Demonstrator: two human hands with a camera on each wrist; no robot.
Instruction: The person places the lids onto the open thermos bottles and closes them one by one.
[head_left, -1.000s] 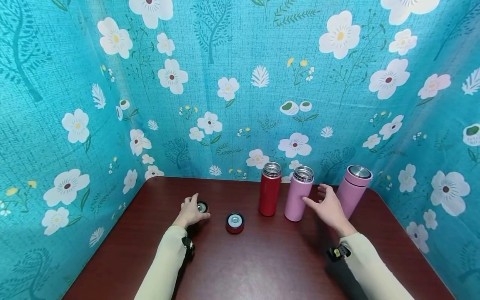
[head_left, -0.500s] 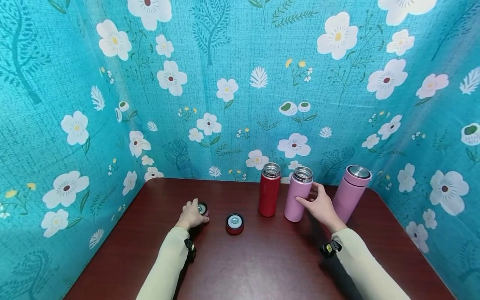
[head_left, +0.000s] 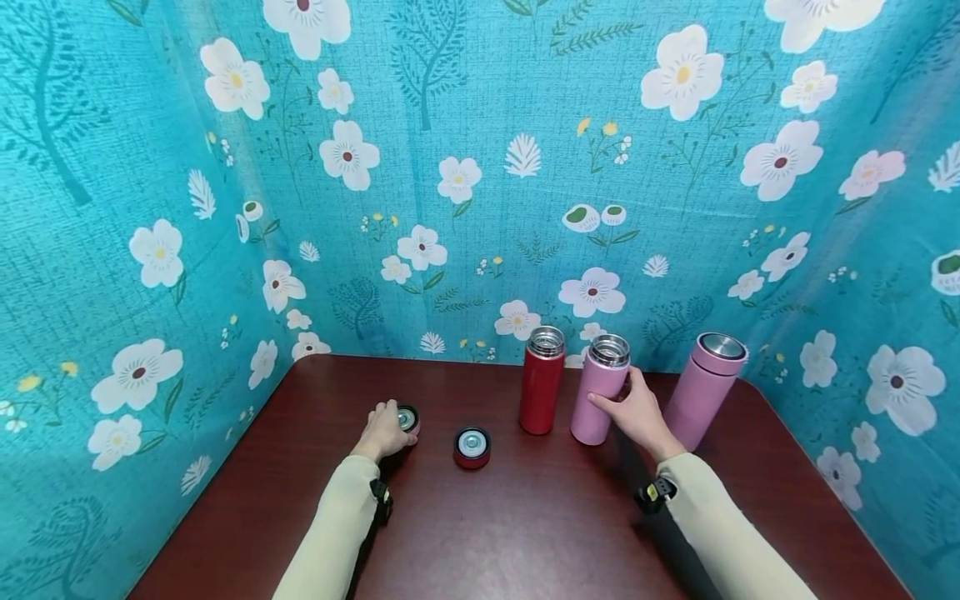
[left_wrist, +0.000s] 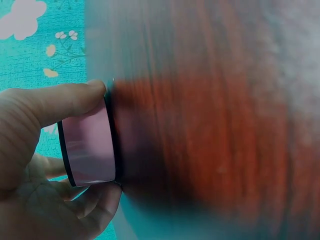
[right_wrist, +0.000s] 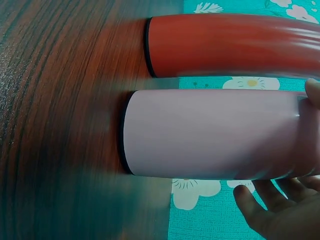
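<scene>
Head view shows the left hand (head_left: pixel 384 431) grasping a pink lid (head_left: pixel 407 418) on the dark wooden table (head_left: pixel 525 533) — the right hand (head_left: pixel 637 412) wraps its fingers around the open pink flask (head_left: pixel 597 390), beside the red flask (head_left: pixel 542 382).

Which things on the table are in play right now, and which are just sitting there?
In play:
left hand gripping the pink lid
right hand holding the open pink bottle

Lying about:
red bottle
red lid
larger pink bottle, capped
</scene>
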